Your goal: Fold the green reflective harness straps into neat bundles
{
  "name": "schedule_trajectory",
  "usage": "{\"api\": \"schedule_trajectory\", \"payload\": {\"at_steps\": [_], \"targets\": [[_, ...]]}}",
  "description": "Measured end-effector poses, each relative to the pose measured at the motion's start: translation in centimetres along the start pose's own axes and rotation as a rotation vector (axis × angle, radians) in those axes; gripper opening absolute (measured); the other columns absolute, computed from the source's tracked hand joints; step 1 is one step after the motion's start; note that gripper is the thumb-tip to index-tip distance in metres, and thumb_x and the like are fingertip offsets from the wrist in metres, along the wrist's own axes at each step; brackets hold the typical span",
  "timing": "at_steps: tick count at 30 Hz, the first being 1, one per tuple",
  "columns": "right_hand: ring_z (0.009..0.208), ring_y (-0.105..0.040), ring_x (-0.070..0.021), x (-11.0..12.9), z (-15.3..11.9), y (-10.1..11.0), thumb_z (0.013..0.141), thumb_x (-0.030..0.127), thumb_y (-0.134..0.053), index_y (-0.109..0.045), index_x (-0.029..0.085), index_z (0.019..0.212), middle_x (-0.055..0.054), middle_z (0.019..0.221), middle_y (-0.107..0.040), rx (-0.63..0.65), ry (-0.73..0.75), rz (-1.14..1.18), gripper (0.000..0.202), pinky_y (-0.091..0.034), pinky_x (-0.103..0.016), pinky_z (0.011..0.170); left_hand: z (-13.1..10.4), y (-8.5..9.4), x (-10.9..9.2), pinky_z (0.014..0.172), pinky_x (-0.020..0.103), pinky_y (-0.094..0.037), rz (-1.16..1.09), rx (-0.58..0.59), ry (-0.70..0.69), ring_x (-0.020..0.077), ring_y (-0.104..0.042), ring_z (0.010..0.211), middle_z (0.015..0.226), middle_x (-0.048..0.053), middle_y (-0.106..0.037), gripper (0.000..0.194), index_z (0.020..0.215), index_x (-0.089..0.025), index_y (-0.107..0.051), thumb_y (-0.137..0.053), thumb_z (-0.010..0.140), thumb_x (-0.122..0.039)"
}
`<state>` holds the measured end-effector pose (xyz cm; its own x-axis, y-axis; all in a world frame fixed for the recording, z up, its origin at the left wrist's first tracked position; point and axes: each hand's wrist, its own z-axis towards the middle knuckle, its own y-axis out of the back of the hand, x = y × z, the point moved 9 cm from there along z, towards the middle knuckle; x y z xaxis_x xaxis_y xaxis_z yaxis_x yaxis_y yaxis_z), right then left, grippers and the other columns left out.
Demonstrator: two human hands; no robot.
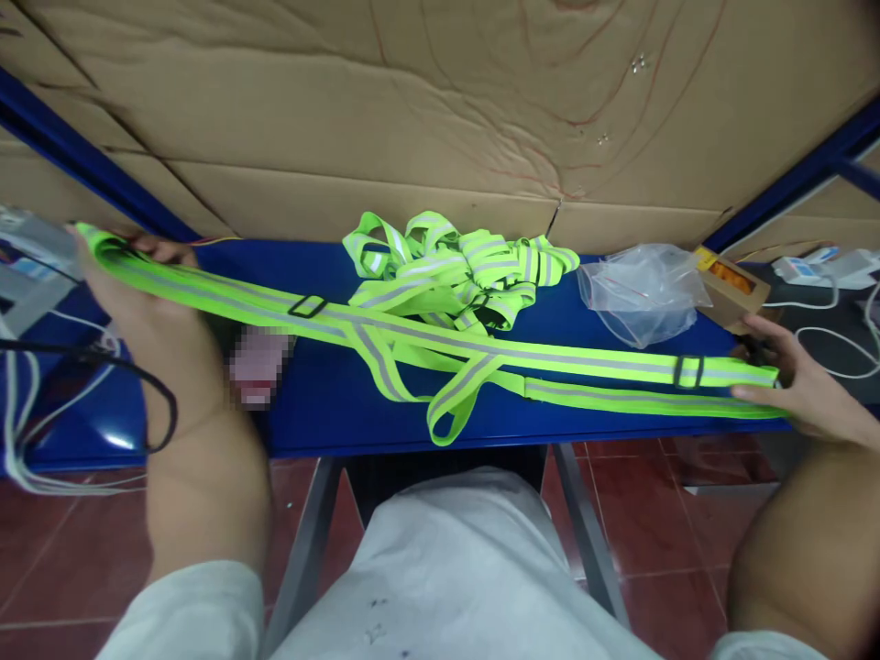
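Observation:
A neon-green reflective strap harness (pixel 577 360) with grey stripes and black buckles is stretched sideways across the blue table. My left hand (pixel 155 252) is at its far left end, the strap looped around it and partly covering the fingers. At the right end, my right hand (pixel 790 376) pinches the strap between thumb and fingers, close to a buckle (pixel 688 371). Two short loops hang down from the middle of the harness. Behind it lies a tangled pile of similar green straps (pixel 474 266).
Clear plastic bags (pixel 643 293) lie right of the pile, beside a small cardboard box (pixel 732 289). White cables (pixel 20 431) hang at the left. A blurred-out pinkish item (pixel 258 362) sits near my left forearm. Cardboard (pixel 344 110) walls the back of the blue table (pixel 309 426).

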<state>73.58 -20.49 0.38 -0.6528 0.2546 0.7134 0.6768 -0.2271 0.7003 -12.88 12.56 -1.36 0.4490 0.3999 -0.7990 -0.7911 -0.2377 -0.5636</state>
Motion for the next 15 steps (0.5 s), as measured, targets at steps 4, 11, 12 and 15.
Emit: {"api": "schedule_trajectory", "payload": {"at_steps": [4,11,12,15], "targets": [[0.076,-0.056,-0.0154,-1.5,0.5,0.5,0.035,0.024,-0.096,-0.073,0.031,0.123,-0.002,0.107,-0.068,-0.331,-0.047,0.544,0.092,-0.047,-0.025,0.053,-3.0,-3.2,-0.3,0.055,0.021,-0.037,-0.072,0.044,0.082,0.0057,-0.042,0.055,0.062,-0.007,-0.038,0.042,0.080,-0.021,-0.035,-0.018,0.112,-0.043],[0.061,-0.052,-0.0160,-1.2,1.1,1.3,0.054,0.040,-0.077,-0.073,0.026,0.077,-0.003,0.089,-0.068,-0.543,0.144,1.018,0.028,-0.037,-0.030,0.043,-5.5,-6.5,-3.0,0.063,0.025,-0.043,-0.112,0.139,0.089,0.0093,-0.049,0.063,0.066,-0.002,-0.044,0.015,0.079,-0.020,-0.045,-0.041,0.083,-0.035],[0.072,-0.059,-0.0194,-1.8,0.9,2.1,0.056,0.043,-0.077,-0.074,0.027,0.077,-0.004,0.100,-0.071,-0.620,0.155,1.026,0.027,-0.044,-0.034,0.049,-5.5,-7.2,-3.2,0.063,0.024,-0.044,-0.115,0.179,0.098,0.0094,-0.049,0.064,0.067,-0.003,-0.046,0.015,0.081,-0.020,-0.047,-0.048,0.074,-0.033],[0.105,-0.066,-0.0267,-4.1,0.7,3.5,0.062,0.057,-0.079,-0.077,0.032,0.085,0.000,0.138,-0.066,-0.733,0.111,1.014,0.034,-0.058,-0.047,0.070,-5.8,-9.2,-3.3,0.063,0.023,-0.048,-0.103,0.278,0.095,0.0087,-0.053,0.066,0.075,-0.003,-0.056,0.034,0.089,-0.018,-0.052,-0.060,0.057,-0.025]]}}
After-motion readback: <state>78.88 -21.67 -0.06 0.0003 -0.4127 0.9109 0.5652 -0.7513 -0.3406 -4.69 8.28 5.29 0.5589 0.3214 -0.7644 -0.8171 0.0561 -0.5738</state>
